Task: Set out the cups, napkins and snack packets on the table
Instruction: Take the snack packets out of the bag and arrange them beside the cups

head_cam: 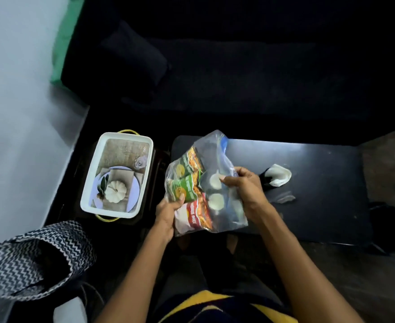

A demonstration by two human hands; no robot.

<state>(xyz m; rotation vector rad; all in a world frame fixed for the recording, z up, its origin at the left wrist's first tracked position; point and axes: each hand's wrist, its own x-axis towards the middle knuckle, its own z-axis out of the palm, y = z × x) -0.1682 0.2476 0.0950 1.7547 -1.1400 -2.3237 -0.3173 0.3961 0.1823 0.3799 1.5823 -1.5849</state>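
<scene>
- Two bare hands hold one clear plastic bag (215, 159) above the near left corner of a dark low table (320, 206).
- Left hand (167, 212): clenched on the bag's lower left side, thumb pressed onto a green snack packet through the plastic.
- Right hand (243, 184): pinching the bag's right side, fingers gathered on the film near a blue strip at its edge.
- Snack packets (188, 183): several inside the bag, green and orange ones above, a red-and-white one lowest, stacked against the left wall of the bag.
- White round items (215, 181): at least two inside the bag, right of the packets; whether they are cups I cannot tell.
- Zigzag-patterned woven bag (35, 257): black and white, mouth open, on the floor at near left.
- White rectangular tray (116, 174): yellow handles, printed picture of a plate and pumpkin on its base, set just left of the table.
- White crumpled item (279, 176): lying on the table toward its middle, just right of the right hand; kind unclear.
- Dark sofa (238, 66): beyond the table, with a dark cushion at its left end.
</scene>
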